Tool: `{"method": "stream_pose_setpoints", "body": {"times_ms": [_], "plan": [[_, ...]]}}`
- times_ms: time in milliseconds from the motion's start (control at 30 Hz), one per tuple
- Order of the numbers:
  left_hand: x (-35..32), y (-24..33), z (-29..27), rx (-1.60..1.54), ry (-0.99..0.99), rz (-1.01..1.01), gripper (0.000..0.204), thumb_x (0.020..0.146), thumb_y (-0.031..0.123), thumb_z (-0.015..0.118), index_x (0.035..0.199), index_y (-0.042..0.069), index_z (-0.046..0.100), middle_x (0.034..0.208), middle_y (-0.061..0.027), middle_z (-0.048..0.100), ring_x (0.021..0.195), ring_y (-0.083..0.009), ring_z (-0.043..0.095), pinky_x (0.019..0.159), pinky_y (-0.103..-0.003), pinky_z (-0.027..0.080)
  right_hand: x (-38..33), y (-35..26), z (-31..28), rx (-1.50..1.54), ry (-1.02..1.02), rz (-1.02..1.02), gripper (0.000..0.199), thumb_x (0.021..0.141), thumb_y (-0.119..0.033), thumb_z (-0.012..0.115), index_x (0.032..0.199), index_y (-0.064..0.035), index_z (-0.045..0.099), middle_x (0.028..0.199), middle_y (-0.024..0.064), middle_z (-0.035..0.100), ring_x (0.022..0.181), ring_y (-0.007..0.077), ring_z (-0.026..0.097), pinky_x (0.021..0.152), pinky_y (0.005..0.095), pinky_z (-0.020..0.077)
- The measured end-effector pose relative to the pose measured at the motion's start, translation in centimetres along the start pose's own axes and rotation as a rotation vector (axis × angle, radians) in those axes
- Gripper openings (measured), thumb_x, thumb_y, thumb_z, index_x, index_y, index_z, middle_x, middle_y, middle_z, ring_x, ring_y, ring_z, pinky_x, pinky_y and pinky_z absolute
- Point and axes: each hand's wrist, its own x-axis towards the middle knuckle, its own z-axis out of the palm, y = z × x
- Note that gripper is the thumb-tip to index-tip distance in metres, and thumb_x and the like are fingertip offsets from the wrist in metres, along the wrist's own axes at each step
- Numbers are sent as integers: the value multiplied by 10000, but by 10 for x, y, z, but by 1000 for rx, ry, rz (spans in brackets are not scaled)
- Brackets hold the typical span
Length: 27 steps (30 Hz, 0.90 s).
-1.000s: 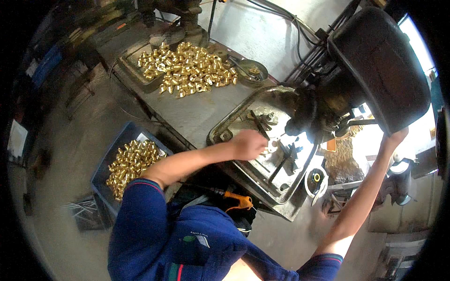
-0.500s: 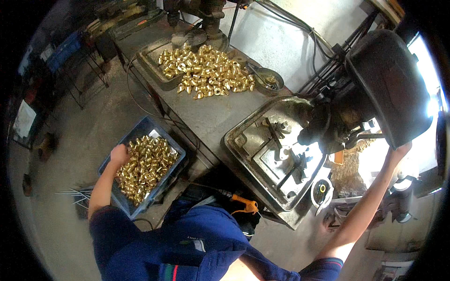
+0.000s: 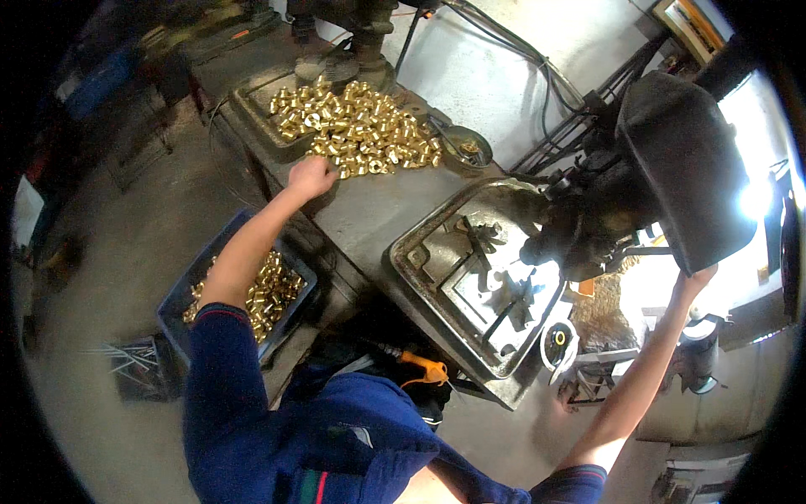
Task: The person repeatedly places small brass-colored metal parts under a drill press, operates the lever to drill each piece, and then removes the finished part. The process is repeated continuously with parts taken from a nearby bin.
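Note:
My left hand (image 3: 311, 176) is at the near edge of a heap of small brass fittings (image 3: 369, 130) on the bench. Its fingers are curled, and whatever they hold cannot be made out. Below my left forearm, a blue plastic crate (image 3: 175, 312) holds many more brass fittings (image 3: 273, 294). My right hand (image 3: 696, 280) is raised at the far right, closed around the end of a lever (image 3: 651, 250) on a drill-press-like machine. The machine's black housing (image 3: 684, 160) partly hides those fingers. Under the machine sits a metal fixture (image 3: 508, 298) with clamps.
A raised-rim metal tray (image 3: 403, 252) surrounds the fixture. Behind the heap stands another machine (image 3: 369, 42), beside a round dish (image 3: 468, 148). An orange-handled air gun (image 3: 426, 367) hangs by the bench's near edge. Thin metal rods (image 3: 138, 367) lie left of the crate.
My left hand has moved from the blue crate up and right to the brass heap on the bench. My right hand stays on the lever; the view has shifted slightly.

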Motion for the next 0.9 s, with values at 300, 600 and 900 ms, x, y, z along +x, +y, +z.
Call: {"method": "stream_pose_setpoints", "body": {"times_ms": [300,600,900], "plan": [[33,37,23,135,-92,-40,350,752,351,605,826,12,651,862,-164,645,823,-296,626,712,-397,497,-5,-5,3,28,69,81,258,827,-154,524,940,70,579,845,93,616,724,144,567,635,252,442],[-32,55,-15,-1255,-358,-179,151,797,95,544,865,-32,589,653,-83,582,488,-140,559,469,-281,479,-38,-99,13,6,178,437,552,769,-105,517,1298,-42,372,1156,195,512,901,232,570,724,288,495],[-140,174,-18,-2099,-918,-128,276,836,162,528,1062,4,522,891,-116,624,612,-183,594,583,-345,505,-236,-265,102,331,-650,671,921,517,23,613,1362,-125,278,910,88,605,755,214,578,728,324,482]]}}
